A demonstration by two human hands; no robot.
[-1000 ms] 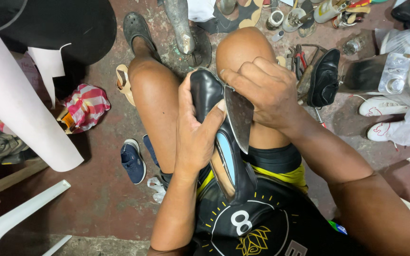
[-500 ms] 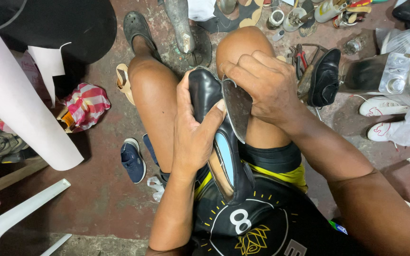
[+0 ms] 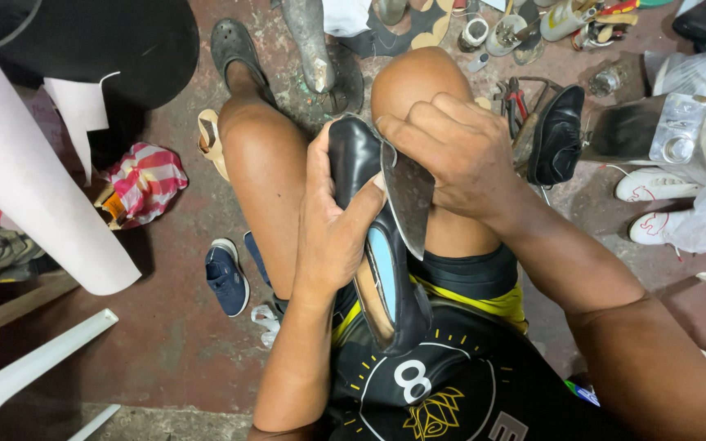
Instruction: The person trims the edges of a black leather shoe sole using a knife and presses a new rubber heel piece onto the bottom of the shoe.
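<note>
My left hand (image 3: 332, 237) clamps the black shoe (image 3: 369, 237); right hand (image 3: 455, 151) grips the blade (image 3: 408, 204) at its sole edge; trimming unfinished, extent unclear.

shoe (image 3: 369, 237) between knees, blade (image 3: 408, 200) on shoe

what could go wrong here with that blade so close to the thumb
1. The right hand presses a wide flat blade against the black shoe, right beside the left hand and its thumb; a slip could cut it.
2. The shoe is braced between bare thighs, so a slipped blade might reach the leg.
3. The blade could gouge the shoe's upper.
</note>
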